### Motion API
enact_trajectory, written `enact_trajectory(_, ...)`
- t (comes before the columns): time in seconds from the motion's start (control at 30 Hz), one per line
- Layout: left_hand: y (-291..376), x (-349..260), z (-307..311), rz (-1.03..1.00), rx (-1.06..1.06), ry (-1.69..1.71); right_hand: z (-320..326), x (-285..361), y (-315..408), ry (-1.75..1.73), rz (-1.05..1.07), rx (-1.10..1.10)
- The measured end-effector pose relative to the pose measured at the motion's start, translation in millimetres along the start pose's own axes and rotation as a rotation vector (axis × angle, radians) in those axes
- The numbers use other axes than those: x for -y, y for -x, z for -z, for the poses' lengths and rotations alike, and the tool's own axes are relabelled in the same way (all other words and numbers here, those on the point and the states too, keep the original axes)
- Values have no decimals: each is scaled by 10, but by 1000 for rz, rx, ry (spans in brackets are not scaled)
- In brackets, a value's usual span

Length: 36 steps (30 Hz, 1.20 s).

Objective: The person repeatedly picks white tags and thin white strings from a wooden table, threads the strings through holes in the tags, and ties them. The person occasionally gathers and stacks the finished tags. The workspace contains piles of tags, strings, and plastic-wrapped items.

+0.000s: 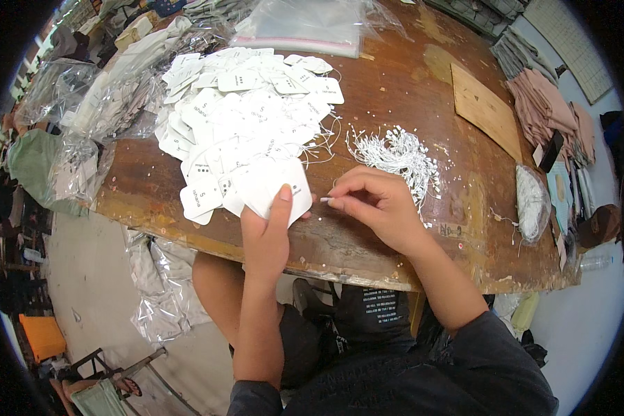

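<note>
Several white card hang tags [276, 188] are held in my left hand [270, 229], the thumb pressed across their printed face. Between the thumb and index fingertips of my right hand [377, 203] is the small white plastic end of a tag string [325, 199], close to the right edge of the held cards. Most of that string is hidden by my fingers. A large heap of printed white hang tags [229, 114] spreads beyond my left hand, with string loops trailing from its right side. Behind my right hand lies a bundle of white tag strings [400, 156] with plastic ends.
The worn wooden table [343, 244] has its front edge near my lap. Clear plastic bags [301, 31] lie at the back, bagged garments [119, 99] at the left. To the right are a thin wooden board [486, 112], a bag of white strings [531, 208] and folded pink cloth [546, 104].
</note>
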<state>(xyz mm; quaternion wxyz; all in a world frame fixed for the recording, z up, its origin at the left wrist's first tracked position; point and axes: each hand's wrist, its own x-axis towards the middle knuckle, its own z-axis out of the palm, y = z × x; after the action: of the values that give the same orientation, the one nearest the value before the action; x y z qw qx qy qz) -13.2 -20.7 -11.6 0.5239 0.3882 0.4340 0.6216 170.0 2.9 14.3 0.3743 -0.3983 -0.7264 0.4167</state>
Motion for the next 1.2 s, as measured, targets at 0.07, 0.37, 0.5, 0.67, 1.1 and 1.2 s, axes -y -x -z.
enact_trajectory(0.07,13,14,-70,-16,-37,-30,-27,-1,-15,79,45,-147)
enact_trajectory(0.37,125,114,-332,14,-88,-101,-136,-38,-3,195,330,-407)
enact_trajectory(0.5,154,125,-355,18,-115,-59,-115,9,57,-45,142,-345)
enact_trajectory(0.67,108,121,-364,3,-99,-114,-139,32,1,53,309,-382)
enact_trajectory(1.1,172,137,-433,-11,-65,-31,-191,39,48,55,29,-368)
enact_trajectory(1.2,187,119,-477,-103,-97,-72,-218,42,31,197,119,-388)
